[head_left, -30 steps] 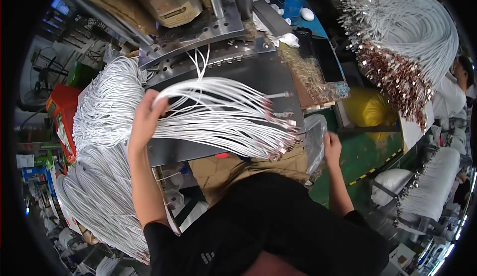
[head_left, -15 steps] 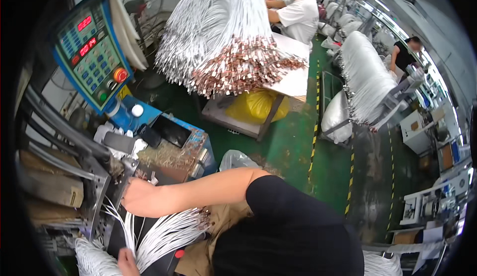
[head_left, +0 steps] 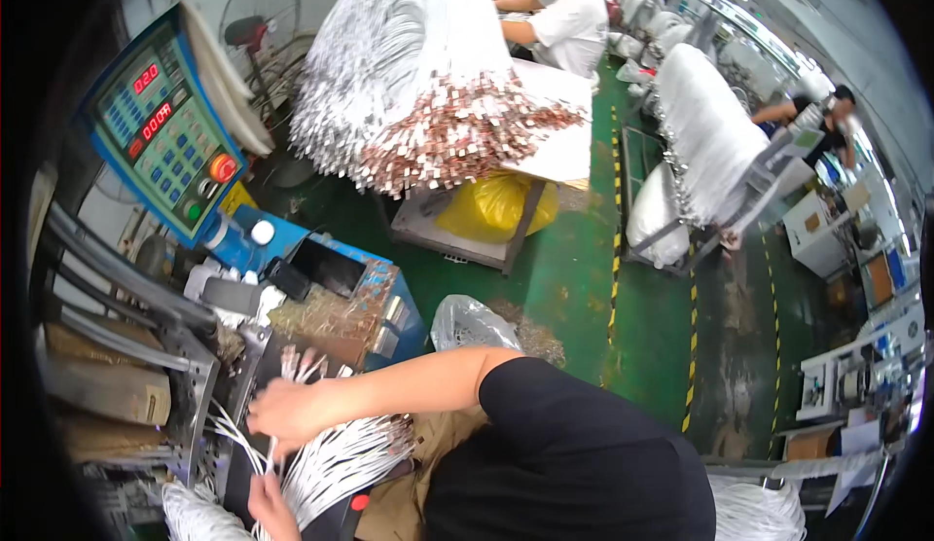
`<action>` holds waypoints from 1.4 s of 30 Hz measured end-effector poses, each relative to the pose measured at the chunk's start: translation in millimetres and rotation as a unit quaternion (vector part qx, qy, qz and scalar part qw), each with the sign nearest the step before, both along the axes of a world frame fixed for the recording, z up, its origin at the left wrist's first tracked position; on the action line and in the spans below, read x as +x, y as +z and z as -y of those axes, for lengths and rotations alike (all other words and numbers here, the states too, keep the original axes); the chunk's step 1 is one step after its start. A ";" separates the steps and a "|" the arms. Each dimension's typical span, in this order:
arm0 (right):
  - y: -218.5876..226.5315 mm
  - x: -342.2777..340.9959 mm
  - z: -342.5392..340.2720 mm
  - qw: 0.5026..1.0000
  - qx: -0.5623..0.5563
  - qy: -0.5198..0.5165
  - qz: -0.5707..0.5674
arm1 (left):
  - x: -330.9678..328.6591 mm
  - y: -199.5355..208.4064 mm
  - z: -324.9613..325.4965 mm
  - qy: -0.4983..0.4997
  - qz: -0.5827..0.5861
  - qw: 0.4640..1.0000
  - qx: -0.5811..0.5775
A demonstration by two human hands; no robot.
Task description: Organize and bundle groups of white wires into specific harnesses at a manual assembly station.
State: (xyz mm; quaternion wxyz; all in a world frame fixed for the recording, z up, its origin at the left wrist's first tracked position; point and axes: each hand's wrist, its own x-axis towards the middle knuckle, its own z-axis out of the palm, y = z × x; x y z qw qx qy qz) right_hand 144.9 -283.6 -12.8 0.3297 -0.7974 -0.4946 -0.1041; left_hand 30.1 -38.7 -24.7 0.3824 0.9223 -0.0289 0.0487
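Note:
My right hand (head_left: 292,413) is closed around a few white cables, whose bare, coppery ends (head_left: 304,364) stick out past the fingers toward the machine. Just below it, my left hand (head_left: 272,505) grips white cables (head_left: 238,434) lower along their length; its fingers are partly hidden. Beside both hands, on the right, a loose bundle of white cables (head_left: 341,458) lies over a dark surface, its stripped ends pointing to the upper right. A red round button (head_left: 360,502) sits by that bundle. More white cables (head_left: 199,517) hang in a thick hank at lower left.
A blue machine (head_left: 389,317), strewn with scraps, stands ahead with a dark phone-like slab (head_left: 331,267) on it. A control panel (head_left: 161,123) rises at left. Beyond is a cart of white cables (head_left: 389,54) with a yellow bag (head_left: 496,208). Two other people work farther off.
My right hand has drawn back from the machine toward my left hand, and cable ends now show beyond it. My left hand has shifted slightly right and up. The panel's red digits changed.

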 end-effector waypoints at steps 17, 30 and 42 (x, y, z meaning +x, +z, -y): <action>11.1 0.2 26.1 0.997 0.047 0.010 -0.052 | -47.7 16.6 93.1 0.079 -0.296 0.808 -0.503; -0.4 12.5 10.3 0.990 -0.092 -0.079 -0.077 | 16.1 6.1 65.3 0.130 -0.175 0.759 -0.614; -34.9 82.3 -23.8 0.972 -0.061 -0.033 0.224 | 54.5 -11.2 50.6 0.123 -0.188 0.730 -0.645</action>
